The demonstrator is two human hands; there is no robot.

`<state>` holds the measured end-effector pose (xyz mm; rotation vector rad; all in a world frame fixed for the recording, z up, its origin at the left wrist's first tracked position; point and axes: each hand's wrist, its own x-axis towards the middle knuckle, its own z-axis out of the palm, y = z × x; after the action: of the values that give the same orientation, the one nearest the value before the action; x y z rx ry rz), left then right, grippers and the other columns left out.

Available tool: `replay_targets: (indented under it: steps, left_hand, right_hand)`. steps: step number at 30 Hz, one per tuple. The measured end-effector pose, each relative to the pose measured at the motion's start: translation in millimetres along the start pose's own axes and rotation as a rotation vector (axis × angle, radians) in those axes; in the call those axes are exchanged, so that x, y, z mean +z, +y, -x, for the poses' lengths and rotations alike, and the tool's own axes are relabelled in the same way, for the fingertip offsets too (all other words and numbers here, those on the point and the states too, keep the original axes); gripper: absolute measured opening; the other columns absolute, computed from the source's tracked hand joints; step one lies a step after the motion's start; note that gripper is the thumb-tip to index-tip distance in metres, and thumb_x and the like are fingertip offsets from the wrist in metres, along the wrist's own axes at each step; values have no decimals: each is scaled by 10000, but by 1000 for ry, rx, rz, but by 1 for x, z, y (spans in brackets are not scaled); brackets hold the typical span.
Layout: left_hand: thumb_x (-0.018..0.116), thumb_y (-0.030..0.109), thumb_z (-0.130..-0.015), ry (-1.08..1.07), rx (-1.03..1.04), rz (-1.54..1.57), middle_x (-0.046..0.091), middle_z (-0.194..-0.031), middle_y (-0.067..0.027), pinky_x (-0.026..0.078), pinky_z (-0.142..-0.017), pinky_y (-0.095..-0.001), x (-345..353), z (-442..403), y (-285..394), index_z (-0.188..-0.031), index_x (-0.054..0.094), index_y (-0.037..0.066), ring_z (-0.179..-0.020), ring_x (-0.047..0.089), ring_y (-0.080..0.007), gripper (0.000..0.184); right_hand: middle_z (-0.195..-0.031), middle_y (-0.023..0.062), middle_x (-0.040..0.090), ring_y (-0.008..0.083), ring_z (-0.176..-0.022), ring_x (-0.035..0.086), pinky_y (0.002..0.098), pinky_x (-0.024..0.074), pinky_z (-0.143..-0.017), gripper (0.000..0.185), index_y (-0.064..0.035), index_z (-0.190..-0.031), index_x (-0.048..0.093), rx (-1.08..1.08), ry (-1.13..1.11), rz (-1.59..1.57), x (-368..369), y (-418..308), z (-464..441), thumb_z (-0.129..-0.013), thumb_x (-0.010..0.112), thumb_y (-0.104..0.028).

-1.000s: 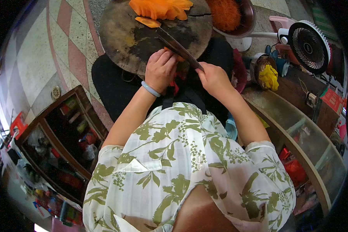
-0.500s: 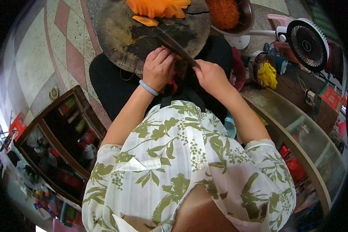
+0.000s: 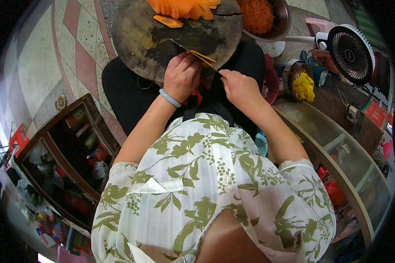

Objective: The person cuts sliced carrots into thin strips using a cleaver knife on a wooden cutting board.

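Observation:
My right hand (image 3: 240,87) is wrapped round the handle of a knife (image 3: 192,52), whose blade points up and left over the round wooden board (image 3: 138,44). Against the blade lies a thin orange slice (image 3: 202,56). My left hand (image 3: 182,76), with a pale bangle at its wrist, presses on an orange carrot piece at the board's near edge, mostly hidden by the fingers and the blade. One carrot slice (image 3: 168,21) lies apart on the board, just below a fanned pile of carrot slices (image 3: 182,8).
A metal bowl (image 3: 284,19) with orange shreds (image 3: 255,16) stands right of the board. Farther right are a fan (image 3: 350,53) and a container with a yellow cloth (image 3: 303,87). A wooden rack (image 3: 68,153) stands at the left, a glass-topped cabinet (image 3: 333,131) at the right.
The knife has tilted so its blade looks thinner, and a thin orange slice now shows along it. Both hands stay in nearly the same place.

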<state>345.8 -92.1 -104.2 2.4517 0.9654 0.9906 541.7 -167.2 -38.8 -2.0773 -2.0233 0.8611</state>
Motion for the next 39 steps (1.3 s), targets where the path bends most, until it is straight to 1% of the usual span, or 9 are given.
replay_targets:
  steps: [6, 15, 21, 25, 28, 30, 31, 34, 39]
  left_hand:
    - [724, 56, -741, -5, -13, -32, 673, -1062, -89, 505, -922, -398, 1, -3, 2, -996, 690, 55, -1049, 635, -301, 258]
    - [729, 50, -743, 21, -7, -3, 679, -1077, -90, 509, -916, -400, 1, 1, 1, -991, 694, 52, -1049, 643, -298, 251]
    - [731, 53, -746, 11, -3, 3, 676, -1073, -89, 507, -921, -396, -2, -1, 1, -982, 693, 61, -1057, 641, -294, 239]
    - [733, 55, -744, 21, -11, -21, 672, -1072, -89, 511, -912, -396, 0, -1, 3, -975, 690, 64, -1047, 641, -294, 235]
    - [746, 55, -738, -16, -30, 35, 675, -1085, -116, 509, -945, -429, 2, 6, -1, -1028, 702, 62, -1071, 629, -339, 293]
    - [745, 54, -740, -9, -32, 48, 675, -1082, -120, 509, -944, -431, 3, 8, -1, -1034, 700, 60, -1068, 629, -342, 297]
    - [745, 54, -741, -1, -32, 53, 675, -1081, -121, 509, -944, -432, 4, 7, -1, -1037, 699, 59, -1067, 628, -344, 299]
    - [738, 52, -738, 51, -5, 15, 668, -1040, -93, 521, -908, -396, 2, 2, 1, -983, 699, 67, -1045, 641, -302, 248]
    - [731, 51, -746, 13, -5, 18, 670, -1049, -96, 516, -920, -395, 0, 1, 2, -999, 697, 65, -1041, 643, -300, 255]
  right_hand:
    - [-926, 211, 686, 420, -848, 659, 499, 532, -716, 217, -42, -1112, 655, -21, 44, -131, 4, 9, -5, -941, 600, -165]
    - [-954, 187, 704, 384, -855, 684, 470, 556, -720, 207, -50, -1105, 662, -66, 48, 4, -4, 6, 10, -933, 615, -153]
    - [-948, 191, 701, 391, -848, 680, 479, 548, -728, 190, -50, -1084, 658, -26, 39, 1, 1, -2, -3, -938, 608, -161]
    - [-946, 196, 695, 404, -853, 670, 488, 538, -732, 199, -65, -1104, 659, 15, 10, -101, -1, 2, -8, -942, 600, -163]
    - [-929, 193, 696, 399, -841, 673, 490, 544, -714, 200, -65, -1101, 658, -14, 32, -68, -2, -3, 0, -939, 598, -167]
    - [-900, 185, 704, 381, -810, 689, 487, 564, -679, 198, -52, -1079, 656, -76, 74, -29, -3, 0, 7, -930, 598, -170]
    - [-916, 185, 703, 382, -827, 685, 484, 558, -694, 199, -56, -1087, 657, -63, 60, -15, -4, 1, 8, -934, 598, -167]
    - [-947, 185, 702, 383, -855, 679, 477, 548, -721, 198, -61, -1101, 660, -45, 34, 5, -4, 1, 7, -942, 598, -161]
    - [-934, 196, 699, 395, -829, 678, 481, 546, -717, 184, -49, -1071, 659, -34, 56, -10, 3, -5, -2, -942, 600, -166]
